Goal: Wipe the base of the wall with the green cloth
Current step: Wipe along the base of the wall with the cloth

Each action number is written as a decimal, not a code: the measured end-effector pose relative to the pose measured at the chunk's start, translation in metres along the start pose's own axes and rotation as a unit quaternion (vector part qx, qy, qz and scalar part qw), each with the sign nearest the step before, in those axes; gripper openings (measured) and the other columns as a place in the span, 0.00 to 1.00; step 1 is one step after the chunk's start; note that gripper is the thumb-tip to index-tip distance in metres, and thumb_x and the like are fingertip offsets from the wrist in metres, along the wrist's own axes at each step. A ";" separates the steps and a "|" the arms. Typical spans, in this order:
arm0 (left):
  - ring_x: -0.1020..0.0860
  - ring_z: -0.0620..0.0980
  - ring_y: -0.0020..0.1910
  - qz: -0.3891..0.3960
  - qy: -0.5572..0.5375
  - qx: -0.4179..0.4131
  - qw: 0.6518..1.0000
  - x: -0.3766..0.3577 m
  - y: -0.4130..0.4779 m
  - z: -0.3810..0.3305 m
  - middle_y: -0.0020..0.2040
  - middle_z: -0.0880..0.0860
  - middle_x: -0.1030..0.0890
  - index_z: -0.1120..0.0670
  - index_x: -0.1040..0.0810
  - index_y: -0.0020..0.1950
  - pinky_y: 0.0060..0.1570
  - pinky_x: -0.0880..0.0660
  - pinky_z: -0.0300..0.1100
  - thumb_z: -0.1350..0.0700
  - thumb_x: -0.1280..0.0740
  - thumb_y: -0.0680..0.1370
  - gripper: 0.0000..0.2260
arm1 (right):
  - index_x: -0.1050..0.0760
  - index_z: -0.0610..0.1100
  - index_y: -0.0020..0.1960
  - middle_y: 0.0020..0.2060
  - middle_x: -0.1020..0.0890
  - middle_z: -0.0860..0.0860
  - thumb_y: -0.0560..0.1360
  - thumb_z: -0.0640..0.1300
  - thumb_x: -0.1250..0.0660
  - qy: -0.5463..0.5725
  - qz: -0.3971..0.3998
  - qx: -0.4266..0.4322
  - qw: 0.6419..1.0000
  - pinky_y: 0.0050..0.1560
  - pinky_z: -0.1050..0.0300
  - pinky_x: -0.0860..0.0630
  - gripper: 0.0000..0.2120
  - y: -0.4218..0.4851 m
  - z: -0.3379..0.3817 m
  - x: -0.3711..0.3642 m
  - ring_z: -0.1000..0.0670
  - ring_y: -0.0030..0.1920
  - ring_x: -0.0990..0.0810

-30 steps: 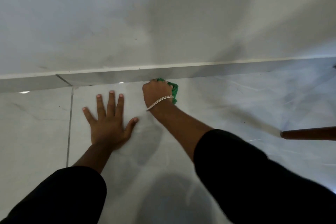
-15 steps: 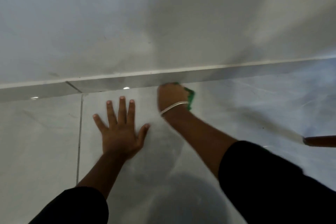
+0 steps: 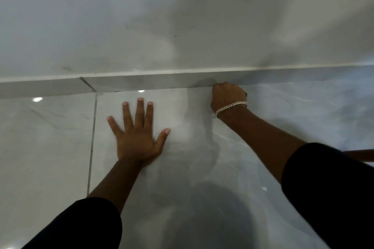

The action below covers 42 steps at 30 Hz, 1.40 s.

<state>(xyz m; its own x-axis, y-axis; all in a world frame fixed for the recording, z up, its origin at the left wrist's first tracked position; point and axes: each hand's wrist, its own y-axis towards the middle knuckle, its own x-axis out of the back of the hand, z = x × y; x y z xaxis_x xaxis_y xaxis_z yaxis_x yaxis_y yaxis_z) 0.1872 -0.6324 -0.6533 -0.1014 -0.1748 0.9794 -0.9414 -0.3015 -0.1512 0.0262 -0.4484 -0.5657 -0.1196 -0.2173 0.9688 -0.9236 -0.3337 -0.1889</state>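
My right hand (image 3: 228,95), with a silver chain bracelet on the wrist, is clenched and pressed against the grey skirting strip (image 3: 162,82) at the base of the white wall (image 3: 182,26). The green cloth (image 3: 245,93) is almost wholly hidden under that fist; only a dark sliver shows at the hand's right edge. My left hand (image 3: 137,133) lies flat on the glossy floor tile, fingers spread, holding nothing, about a hand's width left of the right hand and short of the skirting.
Glossy pale marble floor tiles (image 3: 50,147) run up to the skirting, with a grout line left of my left hand. A brown wooden piece (image 3: 362,154) pokes in at the right edge, behind my right sleeve.
My right hand has slid to the right along the skirting with the cloth, which is now nearly covered by the fist. My left hand stays planted on the floor.
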 end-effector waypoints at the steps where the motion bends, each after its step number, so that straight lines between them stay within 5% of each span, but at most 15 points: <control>1: 0.61 0.62 0.80 0.000 0.002 0.003 1.000 -0.001 0.001 -0.001 0.83 0.53 0.59 0.48 0.61 0.81 0.72 0.58 0.73 0.27 0.58 0.74 0.41 | 0.20 0.39 0.54 0.50 0.17 0.42 0.76 0.36 0.39 0.017 -0.003 -0.009 1.000 0.47 0.49 0.21 0.11 0.001 0.010 0.000 0.39 0.52 0.18; 9: 0.60 0.62 0.81 0.003 0.007 0.007 1.000 -0.005 0.001 0.000 0.83 0.52 0.58 0.47 0.60 0.81 0.72 0.59 0.73 0.26 0.58 0.73 0.42 | 0.22 0.35 0.57 0.55 0.19 0.35 0.77 0.34 0.43 0.048 -0.015 0.107 0.993 0.53 0.35 0.23 0.14 -0.009 0.106 0.001 0.29 0.58 0.24; 13: 0.60 0.62 0.81 0.010 -0.001 0.007 1.000 0.000 0.000 -0.001 0.83 0.52 0.57 0.48 0.59 0.81 0.72 0.57 0.74 0.27 0.56 0.74 0.42 | 0.22 0.37 0.55 0.48 0.16 0.40 0.74 0.34 0.41 0.017 -0.046 0.167 0.985 0.51 0.44 0.23 0.13 -0.007 0.068 0.001 0.37 0.51 0.18; 20: 0.61 0.61 0.80 0.017 -0.009 0.004 1.000 0.002 -0.001 0.001 0.83 0.51 0.59 0.47 0.60 0.81 0.72 0.59 0.73 0.27 0.57 0.74 0.41 | 0.21 0.40 0.53 0.43 0.15 0.41 0.71 0.35 0.37 -0.017 -0.022 0.040 0.999 0.49 0.45 0.21 0.13 0.002 -0.037 -0.016 0.39 0.45 0.17; 26: 0.62 0.61 0.80 0.015 -0.007 0.003 1.000 -0.001 -0.001 0.002 0.83 0.51 0.60 0.48 0.62 0.81 0.72 0.59 0.74 0.27 0.57 0.74 0.41 | 0.20 0.39 0.48 0.46 0.15 0.41 0.74 0.34 0.38 0.026 0.003 -0.030 0.999 0.44 0.51 0.21 0.09 -0.002 -0.013 -0.010 0.40 0.48 0.17; 35: 0.60 0.61 0.81 0.001 0.011 0.012 1.000 -0.005 0.000 0.001 0.83 0.51 0.58 0.47 0.61 0.81 0.72 0.59 0.74 0.25 0.61 0.72 0.43 | 0.20 0.43 0.55 0.51 0.16 0.45 0.74 0.39 0.34 0.074 -0.061 0.132 0.987 0.48 0.50 0.21 0.11 -0.016 0.107 0.012 0.41 0.52 0.17; 42: 0.60 0.58 0.81 -0.007 -0.001 0.027 1.000 0.001 -0.012 0.000 0.83 0.47 0.58 0.45 0.60 0.80 0.71 0.60 0.75 0.26 0.58 0.73 0.41 | 0.21 0.46 0.55 0.50 0.17 0.44 0.73 0.37 0.37 0.045 -0.067 0.072 0.994 0.51 0.47 0.22 0.13 -0.011 0.020 -0.014 0.39 0.51 0.18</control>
<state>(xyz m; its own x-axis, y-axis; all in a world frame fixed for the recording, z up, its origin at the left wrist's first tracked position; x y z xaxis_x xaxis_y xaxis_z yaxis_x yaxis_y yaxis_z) 0.1983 -0.6288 -0.6503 -0.0877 -0.1724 0.9811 -0.9243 -0.3532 -0.1447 0.0454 -0.4604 -0.5807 -0.0374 -0.0822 0.9959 -0.8724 -0.4834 -0.0726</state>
